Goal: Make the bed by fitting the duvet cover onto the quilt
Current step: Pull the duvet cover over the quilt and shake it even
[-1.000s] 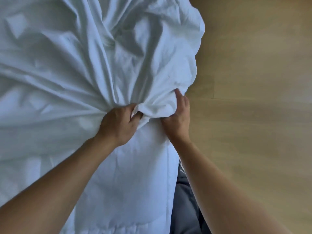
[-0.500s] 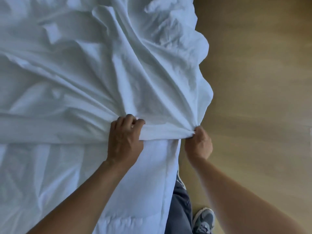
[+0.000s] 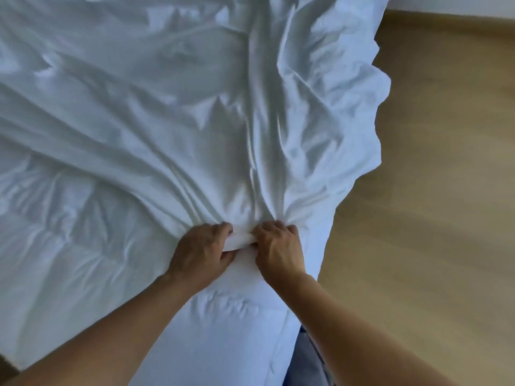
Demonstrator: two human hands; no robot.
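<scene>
The wrinkled white cotton duvet cover (image 3: 195,107) lies spread over most of the bed, its folds fanning up and outward from a bunched edge near the lower middle. That rolled edge sits just beyond the exposed white padded quilt (image 3: 223,330), which stretches toward the person. The left hand (image 3: 203,252) grips the rolled edge, fingers (image 3: 223,228) curled over the top and thumb beneath. The right hand (image 3: 278,249) pinches the same edge just beside it, fingers bent into the gathered cloth; the two hands are nearly touching. The cover's ruffled right border hangs past the bed over the light wooden floor (image 3: 432,190). Blue trousers (image 3: 309,363) show below the right forearm.
</scene>
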